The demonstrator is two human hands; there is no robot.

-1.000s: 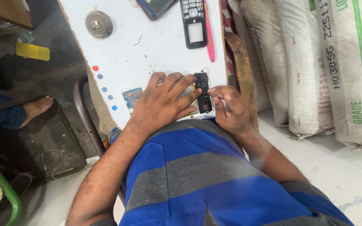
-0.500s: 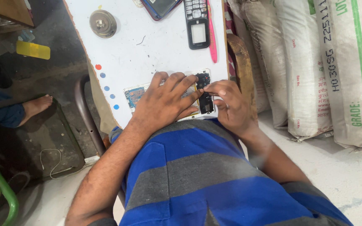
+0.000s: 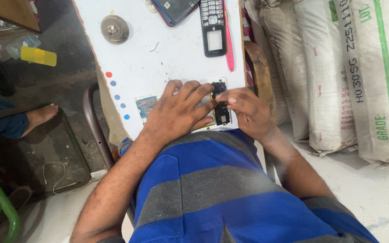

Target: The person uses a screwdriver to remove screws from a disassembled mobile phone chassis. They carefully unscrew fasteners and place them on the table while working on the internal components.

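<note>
Head view: black circuit board (image 3: pixel 221 108) lies lengthwise away.

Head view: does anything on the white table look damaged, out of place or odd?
The phone front cover near the far edge has an empty screen window, so it is only a shell. Under the left hand and right hand lies a bare circuit board. Nothing looks spilled.

Soft, even light falls on the white bench (image 3: pixel 167 58), which reads bright without glare. The floor at the left lies dim and shadowed. The sacks (image 3: pixel 338 67) at the right are evenly lit. The fingers (image 3: pixel 230 96) show slight motion blur; the near edge looks soft and stretched.
</note>
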